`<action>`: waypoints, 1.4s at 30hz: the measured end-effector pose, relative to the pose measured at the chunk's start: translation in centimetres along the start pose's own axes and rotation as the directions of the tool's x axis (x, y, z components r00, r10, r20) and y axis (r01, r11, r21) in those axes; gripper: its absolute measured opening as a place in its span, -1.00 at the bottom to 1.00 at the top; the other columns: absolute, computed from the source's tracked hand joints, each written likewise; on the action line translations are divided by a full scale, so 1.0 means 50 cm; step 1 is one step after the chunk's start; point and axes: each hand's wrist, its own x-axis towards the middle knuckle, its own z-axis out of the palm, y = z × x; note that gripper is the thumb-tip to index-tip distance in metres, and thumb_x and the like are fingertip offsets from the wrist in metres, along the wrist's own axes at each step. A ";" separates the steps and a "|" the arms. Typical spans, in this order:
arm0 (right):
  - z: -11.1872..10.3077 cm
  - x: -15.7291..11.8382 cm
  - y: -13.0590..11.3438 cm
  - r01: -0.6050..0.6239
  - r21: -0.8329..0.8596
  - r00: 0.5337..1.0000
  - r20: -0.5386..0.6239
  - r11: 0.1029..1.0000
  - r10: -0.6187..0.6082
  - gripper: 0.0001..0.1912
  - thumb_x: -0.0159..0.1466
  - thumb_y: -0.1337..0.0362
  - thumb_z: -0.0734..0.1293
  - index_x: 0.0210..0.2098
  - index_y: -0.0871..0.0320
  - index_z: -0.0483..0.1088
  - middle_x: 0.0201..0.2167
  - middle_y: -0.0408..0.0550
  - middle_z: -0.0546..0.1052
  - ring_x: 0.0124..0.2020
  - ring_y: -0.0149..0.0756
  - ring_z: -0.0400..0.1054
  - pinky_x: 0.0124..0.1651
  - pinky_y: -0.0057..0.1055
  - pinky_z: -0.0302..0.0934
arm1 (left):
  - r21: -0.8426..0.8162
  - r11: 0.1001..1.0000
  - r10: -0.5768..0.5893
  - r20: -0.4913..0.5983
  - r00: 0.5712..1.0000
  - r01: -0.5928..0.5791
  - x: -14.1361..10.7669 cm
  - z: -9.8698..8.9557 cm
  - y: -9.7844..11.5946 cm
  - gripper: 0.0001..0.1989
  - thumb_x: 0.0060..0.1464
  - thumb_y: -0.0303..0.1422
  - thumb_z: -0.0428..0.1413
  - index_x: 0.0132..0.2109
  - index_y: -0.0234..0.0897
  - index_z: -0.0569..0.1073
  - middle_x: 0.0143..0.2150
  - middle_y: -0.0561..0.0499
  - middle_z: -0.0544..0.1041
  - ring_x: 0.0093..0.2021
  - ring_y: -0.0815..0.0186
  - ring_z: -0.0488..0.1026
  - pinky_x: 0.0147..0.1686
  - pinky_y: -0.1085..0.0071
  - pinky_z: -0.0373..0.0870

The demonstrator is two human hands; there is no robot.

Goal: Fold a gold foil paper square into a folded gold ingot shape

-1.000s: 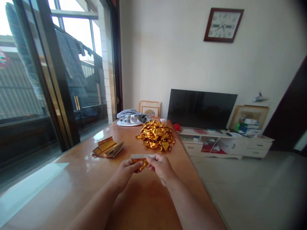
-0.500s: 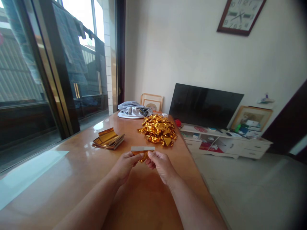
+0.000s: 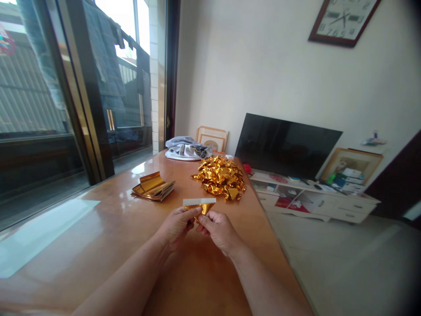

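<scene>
Between my hands is a piece of gold foil paper (image 3: 205, 207) with a straight white strip along its far edge and a narrowed lower part. My left hand (image 3: 179, 224) pinches it from the left, and my right hand (image 3: 217, 228) pinches it from the right, the fingertips nearly meeting at the lower part. Beyond them lies a heap of folded gold foil pieces (image 3: 222, 175). To the left, a stack of gold foil sheets (image 3: 154, 188) rests on the table, its top sheet curled up.
The glossy wooden table (image 3: 125, 245) has its right edge beside my right forearm. Folded clothes (image 3: 187, 149) lie at its far end. A pale sheet (image 3: 46, 235) is at the left. Beyond stand a television (image 3: 287, 147) and a low white cabinet (image 3: 332, 204).
The foil's lower part now narrows towards my fingertips, and more gold shows on its right side. My right fingers have moved in closer to my left ones. The view has shifted slightly.
</scene>
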 end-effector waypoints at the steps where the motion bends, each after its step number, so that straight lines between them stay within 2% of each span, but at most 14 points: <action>1: -0.001 -0.001 -0.001 -0.016 0.002 1.000 0.006 1.000 0.016 -0.57 0.25 -0.08 0.39 -0.30 0.22 0.49 -0.46 -0.07 0.51 -0.46 -0.38 0.29 -0.34 -0.42 0.17 | 0.011 1.000 -0.006 -0.010 1.000 0.007 0.000 -0.001 0.000 -0.73 -0.04 -0.21 0.34 -0.31 -0.34 0.53 -0.45 0.06 0.44 -0.47 0.42 0.28 -0.43 0.44 0.16; 5: -0.014 -0.003 -0.012 -0.051 0.011 0.999 -0.007 0.999 0.051 -0.61 0.21 -0.03 0.43 -0.28 0.21 0.49 -0.43 -0.08 0.52 -0.45 -0.39 0.29 -0.36 -0.43 0.16 | 0.133 0.991 0.031 -0.035 0.999 -0.026 -0.004 -0.008 0.008 -0.70 -0.05 -0.19 0.36 -0.27 -0.33 0.56 -0.43 0.07 0.44 -0.47 0.44 0.20 -0.44 0.47 0.09; 8: -0.032 -0.003 -0.026 0.033 0.064 0.994 -0.110 0.997 -0.026 -0.63 0.18 0.06 0.47 -0.14 0.17 0.48 -0.30 -0.09 0.55 -0.34 -0.37 0.34 -0.30 -0.46 0.17 | 0.230 0.972 0.052 0.023 0.998 -0.056 -0.009 -0.009 0.018 -0.69 0.00 -0.18 0.33 -0.20 -0.32 0.59 -0.37 0.04 0.49 -0.46 0.44 0.16 -0.44 0.46 0.04; 11: -0.045 0.001 -0.030 0.080 0.091 0.982 -0.178 0.993 -0.063 -0.53 0.15 0.11 0.49 0.00 0.13 0.45 -0.18 -0.08 0.56 -0.21 -0.32 0.39 -0.16 -0.42 0.23 | 0.272 0.961 0.027 0.074 0.997 -0.046 -0.017 -0.003 0.029 -0.71 0.02 -0.18 0.32 -0.20 -0.32 0.62 -0.38 0.03 0.51 -0.46 0.44 0.14 -0.43 0.45 0.01; 13: -0.049 0.004 -0.027 0.077 0.076 0.984 -0.168 0.994 -0.063 -0.52 0.13 0.13 0.50 0.01 0.14 0.48 -0.17 -0.07 0.58 -0.17 -0.28 0.40 -0.07 -0.36 0.25 | 0.289 0.956 0.020 0.111 0.994 -0.052 -0.022 0.004 0.035 -0.72 0.03 -0.18 0.31 -0.20 -0.31 0.64 -0.36 0.02 0.53 -0.44 0.43 0.16 -0.42 0.44 0.01; 17: -0.046 0.007 -0.017 0.118 0.030 0.985 -0.130 0.993 -0.113 -0.65 0.15 0.15 0.48 -0.10 0.16 0.57 -0.21 -0.04 0.61 -0.16 -0.21 0.45 0.01 -0.27 0.28 | 0.313 0.948 0.017 0.150 0.989 -0.063 -0.027 0.010 0.039 -0.74 0.04 -0.19 0.30 -0.23 -0.31 0.64 -0.36 0.02 0.53 -0.42 0.42 0.18 -0.41 0.43 0.01; 23: -0.042 0.007 -0.015 0.251 -0.124 0.949 -0.163 0.960 -0.269 -0.77 0.21 0.21 0.43 -0.16 0.13 0.62 -0.19 -0.02 0.62 -0.14 -0.19 0.48 -0.01 -0.26 0.33 | 0.288 0.957 -0.002 0.098 0.995 -0.026 -0.016 -0.003 0.025 -0.75 0.04 -0.22 0.29 -0.20 -0.31 0.64 -0.38 0.03 0.50 -0.44 0.44 0.18 -0.42 0.45 0.03; 27: -0.041 0.008 -0.015 0.332 -0.199 0.924 -0.129 0.922 -0.361 -0.82 0.25 0.26 0.41 -0.19 0.10 0.63 -0.15 -0.01 0.62 -0.08 -0.19 0.48 0.03 -0.26 0.34 | 0.206 0.978 -0.010 0.045 0.999 0.001 -0.010 -0.011 0.017 -0.80 0.00 -0.28 0.31 -0.26 -0.33 0.62 -0.40 0.04 0.49 -0.45 0.44 0.20 -0.43 0.46 0.05; 31: -0.041 0.008 -0.007 0.383 -0.230 0.909 -0.075 0.894 -0.409 -0.81 0.29 0.27 0.38 -0.15 0.08 0.63 -0.16 -0.02 0.64 -0.10 -0.19 0.51 0.02 -0.27 0.37 | 0.154 0.988 -0.016 0.010 1.000 0.015 -0.006 -0.016 0.009 -0.86 -0.03 -0.34 0.30 -0.33 -0.34 0.58 -0.45 0.06 0.45 -0.47 0.45 0.20 -0.45 0.47 0.06; 34: -0.041 0.005 0.000 0.429 -0.306 0.888 -0.027 0.850 -0.458 -0.79 0.33 0.29 0.35 -0.10 0.06 0.61 -0.17 -0.03 0.64 -0.13 -0.21 0.52 -0.02 -0.29 0.38 | 0.146 0.989 -0.001 -0.006 1.000 0.002 -0.003 -0.017 0.004 -0.87 -0.03 -0.37 0.28 -0.31 -0.35 0.58 -0.41 0.03 0.47 -0.46 0.45 0.22 -0.44 0.48 0.09; 38: -0.040 0.000 -0.001 0.480 -0.412 0.854 0.018 0.775 -0.520 -0.75 0.35 0.33 0.31 -0.06 0.03 0.60 -0.18 -0.04 0.63 -0.15 -0.23 0.52 -0.07 -0.32 0.39 | 0.160 0.987 0.021 0.011 1.000 -0.023 -0.004 -0.016 0.004 -0.87 -0.02 -0.37 0.27 -0.30 -0.36 0.59 -0.35 -0.02 0.50 -0.41 0.41 0.26 -0.43 0.47 0.12; 42: -0.040 0.000 -0.003 0.499 -0.455 0.838 0.037 0.738 -0.544 -0.72 0.35 0.37 0.30 -0.04 0.02 0.59 -0.18 -0.03 0.62 -0.16 -0.24 0.52 -0.08 -0.34 0.39 | 0.161 0.987 -0.003 0.033 0.999 -0.002 -0.005 -0.014 0.007 -0.86 -0.01 -0.36 0.28 -0.30 -0.35 0.59 -0.34 -0.03 0.52 -0.40 0.40 0.29 -0.42 0.47 0.13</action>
